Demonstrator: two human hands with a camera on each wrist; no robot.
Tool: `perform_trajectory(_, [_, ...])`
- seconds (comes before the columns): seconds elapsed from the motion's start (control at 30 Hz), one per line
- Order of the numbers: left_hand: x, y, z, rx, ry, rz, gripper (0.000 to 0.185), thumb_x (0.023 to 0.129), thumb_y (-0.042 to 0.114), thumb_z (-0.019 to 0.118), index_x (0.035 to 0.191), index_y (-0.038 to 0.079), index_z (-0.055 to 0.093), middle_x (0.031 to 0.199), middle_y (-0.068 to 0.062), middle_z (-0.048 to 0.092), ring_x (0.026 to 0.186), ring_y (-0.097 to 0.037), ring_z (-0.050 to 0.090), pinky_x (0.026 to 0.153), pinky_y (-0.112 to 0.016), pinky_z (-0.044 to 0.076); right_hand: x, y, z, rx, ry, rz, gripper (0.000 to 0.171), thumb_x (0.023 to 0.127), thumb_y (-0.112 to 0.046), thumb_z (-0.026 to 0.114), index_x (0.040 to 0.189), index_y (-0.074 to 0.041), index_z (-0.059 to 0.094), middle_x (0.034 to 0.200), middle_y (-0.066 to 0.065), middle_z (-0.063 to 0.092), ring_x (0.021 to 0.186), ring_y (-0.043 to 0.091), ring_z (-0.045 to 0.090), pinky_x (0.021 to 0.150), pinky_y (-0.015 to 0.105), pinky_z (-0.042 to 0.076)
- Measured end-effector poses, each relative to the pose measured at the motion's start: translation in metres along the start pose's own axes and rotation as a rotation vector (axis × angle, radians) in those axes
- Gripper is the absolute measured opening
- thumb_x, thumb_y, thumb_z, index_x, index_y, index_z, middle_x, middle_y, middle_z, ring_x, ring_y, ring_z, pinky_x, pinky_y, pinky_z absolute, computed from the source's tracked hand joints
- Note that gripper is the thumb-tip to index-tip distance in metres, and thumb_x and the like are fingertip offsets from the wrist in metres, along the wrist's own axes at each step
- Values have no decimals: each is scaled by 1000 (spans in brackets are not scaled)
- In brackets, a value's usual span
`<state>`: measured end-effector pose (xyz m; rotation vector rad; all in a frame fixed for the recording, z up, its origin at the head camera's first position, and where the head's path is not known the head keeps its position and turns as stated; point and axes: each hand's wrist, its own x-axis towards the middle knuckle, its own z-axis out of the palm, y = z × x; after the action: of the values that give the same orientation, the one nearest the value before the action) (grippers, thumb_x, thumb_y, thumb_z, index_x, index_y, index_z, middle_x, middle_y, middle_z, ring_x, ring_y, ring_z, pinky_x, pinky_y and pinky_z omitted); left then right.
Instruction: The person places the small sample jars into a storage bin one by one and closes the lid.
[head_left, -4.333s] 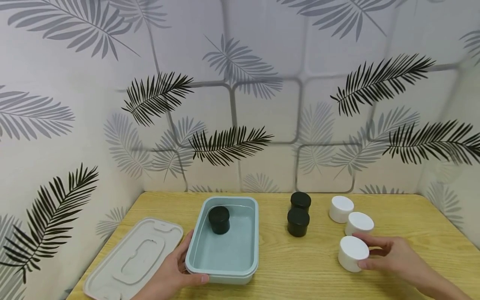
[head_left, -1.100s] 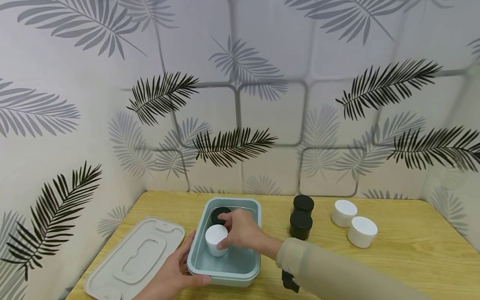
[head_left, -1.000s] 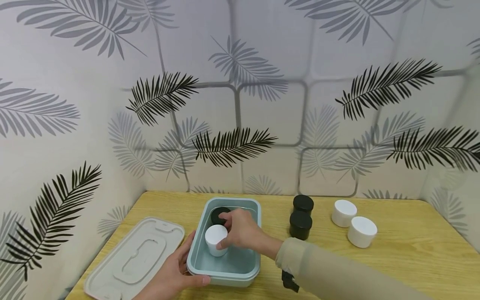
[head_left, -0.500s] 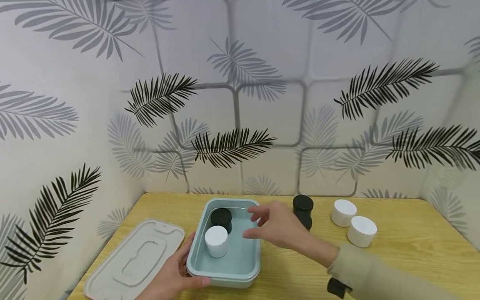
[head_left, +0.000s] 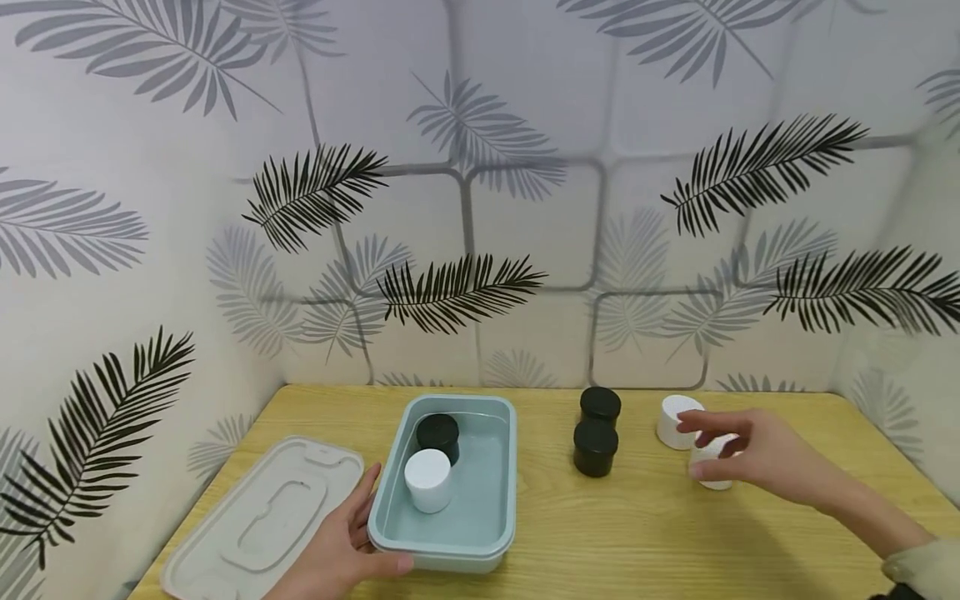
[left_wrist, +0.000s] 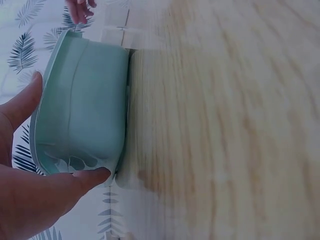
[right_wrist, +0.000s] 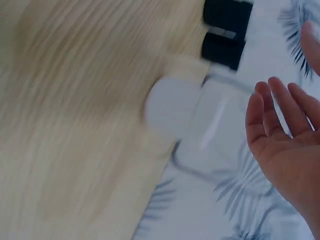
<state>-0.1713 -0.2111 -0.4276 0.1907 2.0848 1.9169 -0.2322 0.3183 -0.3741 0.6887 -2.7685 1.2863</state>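
My left hand [head_left: 341, 542] holds the near left corner of a pale blue-green plastic food container [head_left: 483, 546], thumb along its front and fingers at its left side. The left wrist view shows this container [left_wrist: 97, 95] from the side. Inside stand a white round lidded jar [head_left: 429, 482] and, behind it, a black round lidded jar [head_left: 438, 433]. My right hand [head_left: 780, 458] hovers with loosely bent fingers at a white jar [head_left: 708, 454], partly covering it; nothing is held. The right wrist view, blurred, shows the right hand [right_wrist: 287, 130] apart from a white jar [right_wrist: 172, 107].
Another white jar [head_left: 677, 421] stands just behind, near the table's back. Two black jars [head_left: 595, 450] stand close together right of the container. To its left a flat pale lid [head_left: 262, 517] lies on the wooden table [head_left: 585, 542]. Patterned walls border the back and sides.
My right hand placed the white jar in the container in front of the black one, let go, and moved right to the remaining white jars. My left hand stays at the container's corner.
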Motion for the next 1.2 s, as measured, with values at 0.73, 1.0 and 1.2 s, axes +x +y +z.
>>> perform_trajectory(0.73, [5,0,4,24,41,31,114,88,9,87,170,5,7,170,-26,20,146,-44,41,104,-32,51,-7,92,-29,-45,-42,193,73,92,-29,85,153,-1,55,141,19,64,116,-13,50,89,23,48])
perform_trajectory(1.0, [5,0,5,37,48,30,114,88,9,87,170,6,8,171,-24,19,147,-43,40,105,-33,50,-12,99,-28,18,-40,192,70,93,-23,84,151,3,54,137,18,67,115,-13,52,89,20,49])
perform_trajectory(1.2, [6,-1,4,38,39,38,112,90,10,86,170,6,8,172,-22,17,149,-43,37,106,-33,49,-14,99,-27,57,-46,213,73,93,-22,83,154,3,51,139,19,66,116,-14,51,89,20,49])
